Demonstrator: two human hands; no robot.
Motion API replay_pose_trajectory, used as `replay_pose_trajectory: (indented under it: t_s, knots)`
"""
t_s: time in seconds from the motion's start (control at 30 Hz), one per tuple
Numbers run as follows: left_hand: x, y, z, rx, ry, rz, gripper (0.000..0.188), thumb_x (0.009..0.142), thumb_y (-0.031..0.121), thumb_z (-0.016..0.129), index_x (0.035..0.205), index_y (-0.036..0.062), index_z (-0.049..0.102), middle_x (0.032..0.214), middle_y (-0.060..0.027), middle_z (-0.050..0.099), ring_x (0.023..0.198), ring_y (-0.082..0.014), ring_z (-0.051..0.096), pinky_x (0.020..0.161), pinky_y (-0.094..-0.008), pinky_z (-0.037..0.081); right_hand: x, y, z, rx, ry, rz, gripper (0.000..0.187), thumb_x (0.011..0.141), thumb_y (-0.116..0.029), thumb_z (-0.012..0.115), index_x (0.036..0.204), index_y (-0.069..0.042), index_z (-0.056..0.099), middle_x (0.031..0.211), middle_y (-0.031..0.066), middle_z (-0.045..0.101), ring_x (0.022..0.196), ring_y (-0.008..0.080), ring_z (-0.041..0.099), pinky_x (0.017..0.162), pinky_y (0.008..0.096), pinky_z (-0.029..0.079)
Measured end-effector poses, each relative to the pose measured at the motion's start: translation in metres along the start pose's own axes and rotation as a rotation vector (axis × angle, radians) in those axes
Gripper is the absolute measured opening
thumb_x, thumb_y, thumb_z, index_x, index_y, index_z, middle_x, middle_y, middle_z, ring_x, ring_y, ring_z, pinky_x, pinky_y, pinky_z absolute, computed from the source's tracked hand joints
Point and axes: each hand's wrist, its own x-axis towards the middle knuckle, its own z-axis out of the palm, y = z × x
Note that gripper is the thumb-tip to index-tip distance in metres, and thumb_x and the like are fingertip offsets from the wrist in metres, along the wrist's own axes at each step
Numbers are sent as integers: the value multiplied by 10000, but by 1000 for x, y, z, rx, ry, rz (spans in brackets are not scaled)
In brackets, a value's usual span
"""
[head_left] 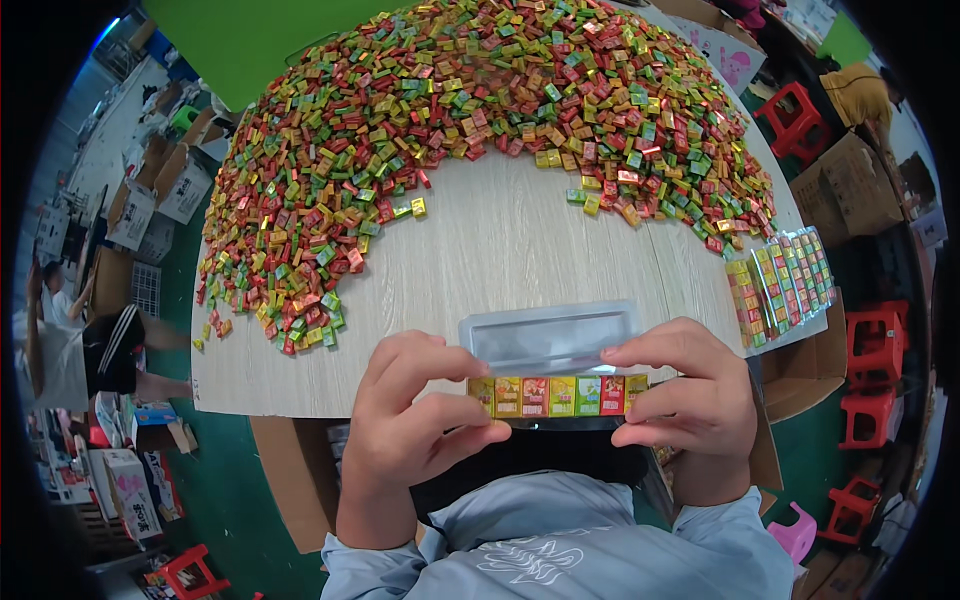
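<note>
At the near edge of the table, I hold a clear plastic tray (548, 340) with a row of small candy-sized boxes (562, 396) in yellow, red and green lined up along its near side. My left hand (415, 405) pinches the left end, thumb below and index finger above. The right end sits between the fingers of my right hand (695, 390), whose index finger lies on the tray's upper part. That upper part is a shallow recess with no boxes in it. Whether it is joined to the part under the row, I cannot tell.
A wide heap of small coloured boxes (480, 85) arcs across the table (480, 240). Filled packs (790, 285) stand at the right table edge. Open cartons (295, 470) flank my lap. Red stools (875, 345) stand at right, and another person (75, 345) is at far left.
</note>
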Motion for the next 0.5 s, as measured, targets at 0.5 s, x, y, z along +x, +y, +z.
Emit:
replay_pose_trajectory:
  t_s: [0.5]
  knots:
    - [3,23,19,-15,-100,113,247,726,280,911,897,173,768,1035,-32,706,912,-218,641,868,-430,586,-50,-26,-6,-69,111,58,232,705,-182,921,896,-132,800,1157,94,760,859,218,650,715,324,525]
